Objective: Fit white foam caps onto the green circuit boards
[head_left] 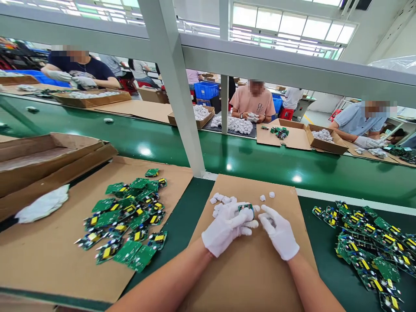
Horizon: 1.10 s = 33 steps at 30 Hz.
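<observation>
At the near bench, both of the worker's hands are in white cotton gloves and sit close together over a sheet of cardboard. The left hand is curled tight, its fingers wrapped around a small green circuit board that pokes out at the top of the fist, just under the fingertips. Something white seems to be packed around the board inside that grip, though I cannot make out exactly what. The right hand is looser, palm down with fingers bent, its fingertips reaching in to touch the left hand's knuckles beside the board; whether it pinches anything itself I cannot tell.

Just beyond the hands, on the same sheet, lies a scatter of small white plastic pieces, a couple more set apart to the right.

To the left, on another cardboard sheet, a heap of green circuit boards with yellow components is spread out, and a spare white glove lies near flattened cardboard boxes. To the right, a second heap of boards rests directly on the dark green bench top.

Across the green conveyor belt, three seated people work over boxes of white parts.
</observation>
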Motion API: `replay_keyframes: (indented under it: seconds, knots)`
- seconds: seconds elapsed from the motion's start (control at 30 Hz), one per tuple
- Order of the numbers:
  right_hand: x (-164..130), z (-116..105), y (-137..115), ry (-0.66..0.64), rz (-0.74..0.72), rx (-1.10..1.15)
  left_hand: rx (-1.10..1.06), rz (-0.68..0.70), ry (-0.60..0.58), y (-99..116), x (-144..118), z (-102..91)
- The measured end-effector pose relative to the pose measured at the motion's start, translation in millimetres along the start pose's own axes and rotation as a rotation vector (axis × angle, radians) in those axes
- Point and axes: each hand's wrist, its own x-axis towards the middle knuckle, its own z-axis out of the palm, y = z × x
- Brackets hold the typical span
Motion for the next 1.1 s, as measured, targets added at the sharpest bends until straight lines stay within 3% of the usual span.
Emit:
replay_keyframes:
  seconds: [0.1, 0.17, 0.23, 0.33, 0.5, 0.63, 0.7, 0.8, 0.9, 1.1]
  knots:
    - [0.5, 9.8, 4.3, -0.029, -0.226, -0.303, 0.126, 0.026, 0.054, 17.7, 3.6, -7.7]
    - [-0.5, 16.1, 5.1, -0.074, -0.352, -0.421, 0.263, 0.12, 0.15, 32.0, 14.8, -20.6]
    - [-1.2, 20.3, 5.4, -0.092, -0.379, -0.486, 0.452, 0.235, 0.266, 45.2, 34.0, -39.0]
    - [-0.7, 23.5, 4.7, -0.032, -0.371, -0.522, 0.759, 0.249, 0.387, 55.6, 73.6, -68.3]
    - [1.9, 27.1, -3.0, -0.081, -0.562, -0.609, 0.928, 0.198, 0.384, 43.0, 142.8, -93.7]
    - [3.5, 25.1, -7.1, -0.078, -0.46, -0.747, 1.063, 0.133, 0.398, 33.4, 177.2, -102.2]
    - [3.6, 22.7, -7.5, -0.081, -0.427, -0.707, 1.129, 0.115, 0.427, 35.3, 183.5, -106.7]
    - [1.9, 21.4, -5.8, -0.122, -0.408, -0.551, 1.205, 0.121, 0.467, 43.8, 178.1, -108.7]
    - [-0.2, 23.7, -0.8, -0.152, -0.36, -0.451, 1.25, 0.179, 0.437, 52.6, 154.1, -101.2]
    - [6.1, 13.3, 11.3, 0.047, -0.251, -0.332, 1.276, 0.337, 0.337, 55.2, 57.1, -90.1]
